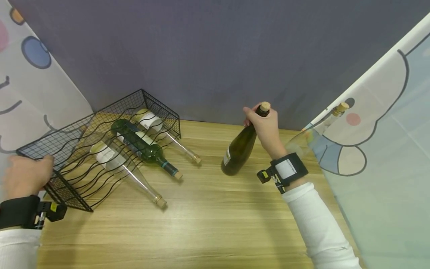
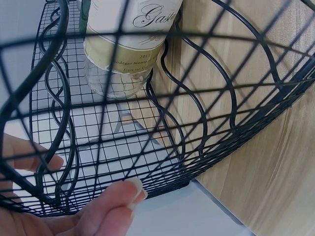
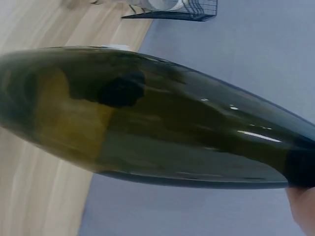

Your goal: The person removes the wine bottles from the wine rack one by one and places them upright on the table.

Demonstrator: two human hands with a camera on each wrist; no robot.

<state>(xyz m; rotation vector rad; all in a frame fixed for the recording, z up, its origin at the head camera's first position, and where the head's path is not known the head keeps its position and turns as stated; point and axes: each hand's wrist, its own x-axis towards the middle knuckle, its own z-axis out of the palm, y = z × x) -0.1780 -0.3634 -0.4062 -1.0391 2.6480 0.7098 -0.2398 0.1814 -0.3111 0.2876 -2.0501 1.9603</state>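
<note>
My left hand (image 1: 28, 175) grips the near left corner of a black wire wine rack (image 1: 68, 194); fingers and thumb lie around its mesh edge in the left wrist view. In the rack lie a clear corked bottle (image 1: 106, 155), a green wine bottle (image 1: 137, 144) and another clear corked bottle (image 1: 152, 122), necks toward the table's middle. My right hand (image 1: 267, 129) holds a dark green corked bottle (image 1: 240, 151) by its neck, tilted, base low over the table. Whether that base touches the wood cannot be told. The bottle's body fills much of the right wrist view.
A clear corked bottle (image 1: 330, 117) stands at the right, partly behind my right wrist. The wooden table (image 1: 201, 224) meets a grey panel (image 1: 208, 59) at the back. Printed cartoon sheets (image 1: 376, 112) bound both sides.
</note>
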